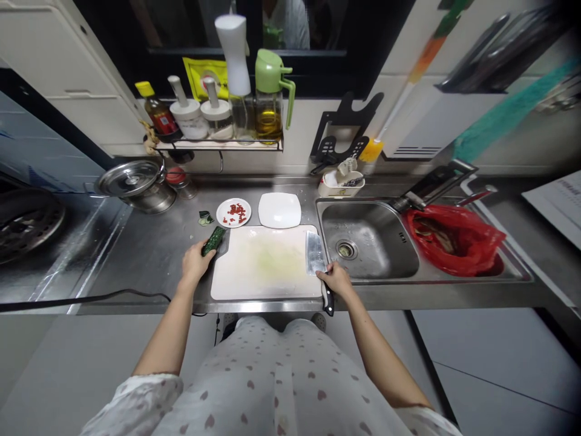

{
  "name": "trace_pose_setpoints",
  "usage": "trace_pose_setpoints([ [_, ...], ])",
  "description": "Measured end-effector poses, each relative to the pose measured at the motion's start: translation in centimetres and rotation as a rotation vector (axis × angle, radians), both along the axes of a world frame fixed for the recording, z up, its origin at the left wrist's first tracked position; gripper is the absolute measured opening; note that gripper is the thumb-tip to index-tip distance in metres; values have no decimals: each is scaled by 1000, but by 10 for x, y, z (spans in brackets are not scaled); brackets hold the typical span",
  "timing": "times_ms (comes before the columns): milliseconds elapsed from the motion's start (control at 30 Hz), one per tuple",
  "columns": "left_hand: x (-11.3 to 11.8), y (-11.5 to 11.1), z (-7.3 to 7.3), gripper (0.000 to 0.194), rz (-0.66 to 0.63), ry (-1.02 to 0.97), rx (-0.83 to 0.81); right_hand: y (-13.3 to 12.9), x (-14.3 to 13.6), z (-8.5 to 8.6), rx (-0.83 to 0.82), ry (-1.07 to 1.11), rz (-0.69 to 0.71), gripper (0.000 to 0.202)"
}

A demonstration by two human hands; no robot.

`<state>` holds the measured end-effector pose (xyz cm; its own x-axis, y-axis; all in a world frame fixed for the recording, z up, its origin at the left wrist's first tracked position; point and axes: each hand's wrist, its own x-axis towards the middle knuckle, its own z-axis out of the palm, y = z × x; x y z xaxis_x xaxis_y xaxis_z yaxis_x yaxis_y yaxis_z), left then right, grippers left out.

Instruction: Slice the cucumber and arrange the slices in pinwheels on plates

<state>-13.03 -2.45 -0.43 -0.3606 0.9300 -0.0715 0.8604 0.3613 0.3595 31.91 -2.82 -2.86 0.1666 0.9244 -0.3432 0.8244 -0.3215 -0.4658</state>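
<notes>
A short piece of dark green cucumber [213,240] is gripped in my left hand [195,263], just off the upper left corner of the white cutting board [258,287]. At the board's right side lies a cleaver [315,253], blade flat on the board, black handle pointing toward me. The fingers of my right hand [336,280] are closed at the cleaver where blade and handle meet. Behind the board are a round plate [220,213] with chopped red pieces and a bare white square plate [279,210]. Small green scraps [206,218] lie left of the round plate.
A lidded steel pot [152,195] and a red-capped jar [182,183] stand at the back left. Bottles line a wall rack [218,145]. To the right are a sink [367,239], a red plastic bag [458,242] and a utensil holder [340,189]. A black cable crosses the front left.
</notes>
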Motion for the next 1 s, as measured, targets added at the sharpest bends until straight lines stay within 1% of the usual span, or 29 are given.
trace_pose_setpoints([
  [100,13,-8,8,52,-150,-57,30,1,0,1,19,48,-28,31],
  [200,32,-16,12,52,-301,-104,-10,1,-2,4,62,80,-38,28],
  [267,46,-21,10,51,-386,-125,-43,0,-4,6,97,89,-32,24],
  [367,63,-27,5,49,-454,-130,-67,-1,-8,10,109,90,-17,16],
  [467,74,-29,-1,49,-483,-128,-86,-1,-14,14,99,88,9,16],
  [600,80,-29,-5,48,-503,-107,-101,-2,-24,22,123,50,64,18],
  [733,81,-29,-4,47,-511,-80,-122,-2,-43,35,32,-35,185,27],
  [833,83,-29,-3,47,-504,-55,-145,-3,-62,47,-43,-113,288,28],
  [1000,90,-29,1,49,-444,19,-128,-2,-93,58,-94,-178,405,29],
])
